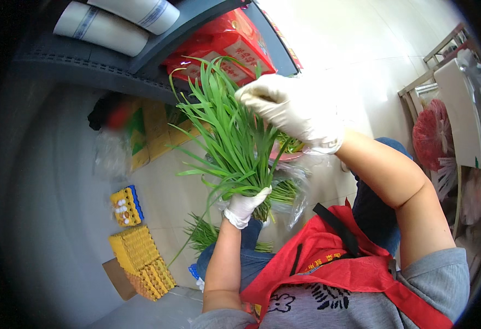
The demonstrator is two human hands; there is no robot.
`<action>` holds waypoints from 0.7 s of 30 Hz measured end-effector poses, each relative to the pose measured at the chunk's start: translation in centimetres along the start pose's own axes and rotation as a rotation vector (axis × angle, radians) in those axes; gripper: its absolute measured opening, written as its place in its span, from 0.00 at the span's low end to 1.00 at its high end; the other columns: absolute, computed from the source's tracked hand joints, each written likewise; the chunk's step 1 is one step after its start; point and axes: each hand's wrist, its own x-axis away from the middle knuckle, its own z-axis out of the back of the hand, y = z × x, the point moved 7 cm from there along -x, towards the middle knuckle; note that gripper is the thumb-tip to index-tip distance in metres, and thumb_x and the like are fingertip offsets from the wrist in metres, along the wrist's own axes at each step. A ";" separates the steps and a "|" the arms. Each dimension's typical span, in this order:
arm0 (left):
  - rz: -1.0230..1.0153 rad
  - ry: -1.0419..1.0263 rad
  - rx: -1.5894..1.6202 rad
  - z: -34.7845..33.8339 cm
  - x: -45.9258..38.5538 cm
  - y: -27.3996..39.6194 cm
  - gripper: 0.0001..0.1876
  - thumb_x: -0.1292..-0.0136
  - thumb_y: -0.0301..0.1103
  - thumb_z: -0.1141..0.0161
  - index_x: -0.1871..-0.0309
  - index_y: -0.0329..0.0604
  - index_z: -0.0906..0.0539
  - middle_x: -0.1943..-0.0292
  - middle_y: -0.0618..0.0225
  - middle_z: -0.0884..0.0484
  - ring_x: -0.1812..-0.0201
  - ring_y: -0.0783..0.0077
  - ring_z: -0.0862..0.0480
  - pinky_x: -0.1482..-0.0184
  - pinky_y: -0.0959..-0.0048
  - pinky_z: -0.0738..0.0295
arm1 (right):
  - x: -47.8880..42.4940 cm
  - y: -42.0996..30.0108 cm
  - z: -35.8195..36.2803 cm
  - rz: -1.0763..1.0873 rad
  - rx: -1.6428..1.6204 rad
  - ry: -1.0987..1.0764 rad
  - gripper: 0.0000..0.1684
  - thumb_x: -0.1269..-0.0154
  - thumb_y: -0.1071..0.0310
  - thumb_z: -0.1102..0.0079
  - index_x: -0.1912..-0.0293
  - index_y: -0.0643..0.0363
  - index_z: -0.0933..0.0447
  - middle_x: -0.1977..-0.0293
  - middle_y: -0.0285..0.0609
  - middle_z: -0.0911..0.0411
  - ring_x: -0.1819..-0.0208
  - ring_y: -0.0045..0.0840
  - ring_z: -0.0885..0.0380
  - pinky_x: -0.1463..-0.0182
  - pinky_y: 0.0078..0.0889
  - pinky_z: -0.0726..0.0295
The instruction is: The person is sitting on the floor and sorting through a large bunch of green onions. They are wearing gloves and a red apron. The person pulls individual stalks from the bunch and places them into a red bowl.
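A large bunch of flat-leaved garlic chives (228,135) fans upward, with its stem ends pointing down. My left hand (246,205), in a white glove, is closed around the lower stems. My right hand (285,109), gloved too, is raised beside the upper leaves at their right. Its fingers are curled, and whether a leaf is pinched in them cannot be seen. Under the bunch, more green stems (285,191) lie at a clear plastic bag (300,205). Another bunch of chives (201,233) rests on the floor by my leg. A pink basin (292,155) with green trimmings shows partly behind my right hand.
Yellow egg trays (135,251) are stacked at the left, near a smaller tray holding eggs (122,207). A dark metal shelf (150,74) bears white rolls (100,31) and red packages (232,53). At right, a metal rack (417,82) stands near a red mesh bag (431,133).
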 end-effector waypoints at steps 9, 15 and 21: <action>0.007 -0.006 -0.127 -0.3 -0.2 -1.2 0.16 0.42 0.25 0.29 0.49 0.39 0.17 0.55 0.69 0.14 0.56 0.73 0.16 0.52 0.71 0.20 | 1.1 2.1 -3.6 -0.366 -0.174 -0.228 0.15 0.33 0.64 0.35 0.51 0.61 0.19 0.61 0.39 0.15 0.59 0.17 0.19 0.52 0.24 0.21; 0.021 -0.011 -0.058 -0.7 -0.1 -0.8 0.19 0.41 0.23 0.31 0.46 0.38 0.19 0.55 0.68 0.15 0.57 0.74 0.17 0.52 0.72 0.21 | 1.2 1.3 -3.6 -0.302 -0.254 -0.131 0.19 0.36 0.61 0.36 0.49 0.59 0.20 0.69 0.37 0.21 0.66 0.20 0.22 0.58 0.26 0.23; -0.058 -0.051 -0.152 -0.9 -0.1 -1.1 0.23 0.39 0.20 0.34 0.40 0.34 0.23 0.57 0.69 0.17 0.60 0.77 0.19 0.54 0.74 0.21 | 1.2 1.4 -4.0 -0.351 -0.330 -0.170 0.20 0.36 0.64 0.34 0.47 0.60 0.22 0.69 0.29 0.24 0.66 0.11 0.28 0.59 0.18 0.25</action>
